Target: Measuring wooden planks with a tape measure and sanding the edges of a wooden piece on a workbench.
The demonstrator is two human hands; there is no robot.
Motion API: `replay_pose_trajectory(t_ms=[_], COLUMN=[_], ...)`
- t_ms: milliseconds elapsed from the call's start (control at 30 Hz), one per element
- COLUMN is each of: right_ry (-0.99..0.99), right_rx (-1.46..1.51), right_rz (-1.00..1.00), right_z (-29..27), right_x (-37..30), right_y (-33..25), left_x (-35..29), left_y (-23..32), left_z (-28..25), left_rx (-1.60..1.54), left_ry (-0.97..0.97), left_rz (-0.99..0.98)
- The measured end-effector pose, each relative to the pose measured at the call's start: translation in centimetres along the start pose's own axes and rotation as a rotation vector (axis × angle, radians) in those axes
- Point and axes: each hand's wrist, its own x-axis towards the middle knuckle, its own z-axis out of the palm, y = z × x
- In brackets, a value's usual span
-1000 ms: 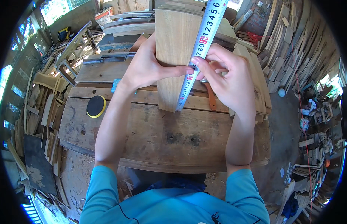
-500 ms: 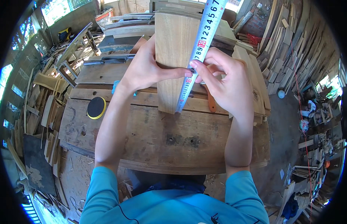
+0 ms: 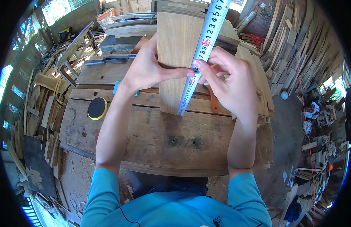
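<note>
A light brown wooden board (image 3: 177,45) stands on end on the workbench, its broad face toward me. My left hand (image 3: 147,70) grips its left edge, the thumb stretched across the face to the measuring tape. The white blade of a tape measure (image 3: 211,30) runs down along the board's right edge to its lower end, tilted a little. My right hand (image 3: 230,77) pinches that blade between thumb and fingers, close to my left thumb tip. The case of the tape measure is out of view.
On the workbench (image 3: 145,140) lie a round black-and-yellow sanding pad (image 3: 97,108), an orange-handled tool (image 3: 214,102), a long dark metal tool (image 3: 111,60) and a teal object (image 3: 117,87) behind my left forearm. More boards (image 3: 255,79) are stacked at the right. Timber offcuts (image 3: 281,53) lean beyond.
</note>
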Motion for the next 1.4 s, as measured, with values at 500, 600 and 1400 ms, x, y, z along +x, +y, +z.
replay_pose_trajectory(t_ms=[500,600,1400], right_ry=[-0.019,-0.019,-0.07], right_rx=[-0.006,-0.014,0.087], right_rz=[0.0,-0.003,0.085], right_z=[0.0,0.0,-0.6], right_x=[-0.1,0.0,0.0], right_y=[-0.1,0.0,-1.3], left_x=[-0.2,-0.1,-0.1], left_y=[0.0,0.2,0.4], left_z=[0.2,0.1,0.2], left_rx=[-0.009,-0.009,-0.01], left_ry=[0.009,-0.038,-0.05], left_rz=[-0.025,-0.043,0.008])
